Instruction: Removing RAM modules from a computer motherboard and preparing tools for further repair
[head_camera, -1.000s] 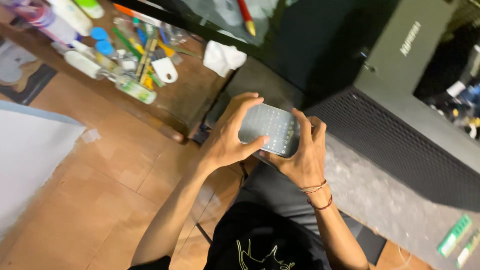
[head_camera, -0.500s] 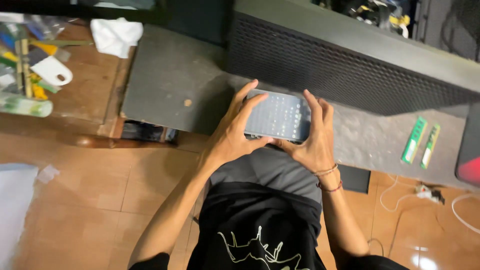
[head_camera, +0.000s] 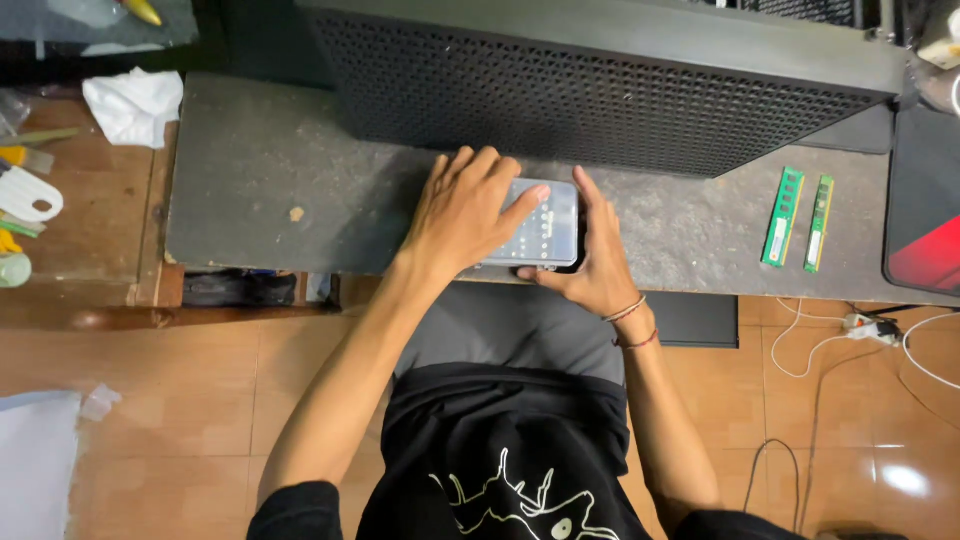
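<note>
A smartphone (head_camera: 545, 225) with a lit screen lies flat near the front edge of a dark grey table (head_camera: 270, 180). My left hand (head_camera: 465, 210) rests on top of its left part, fingers spread over the screen. My right hand (head_camera: 598, 262) grips the phone's right side and lower edge, thumb along its right rim. Both forearms reach up from my lap; I wear a black shirt with a pale print.
A black perforated computer case (head_camera: 600, 85) stands right behind the phone. Two green memory sticks (head_camera: 800, 218) lie at the right, beside a black-and-red mat (head_camera: 925, 210). A white cloth (head_camera: 135, 105) and tools lie on a wooden bench at the left. Cables (head_camera: 860, 335) run over the tiled floor.
The phone went from held up in both hands down onto the table's front edge. The view swung right and levelled, bringing the computer case and memory sticks into view.
</note>
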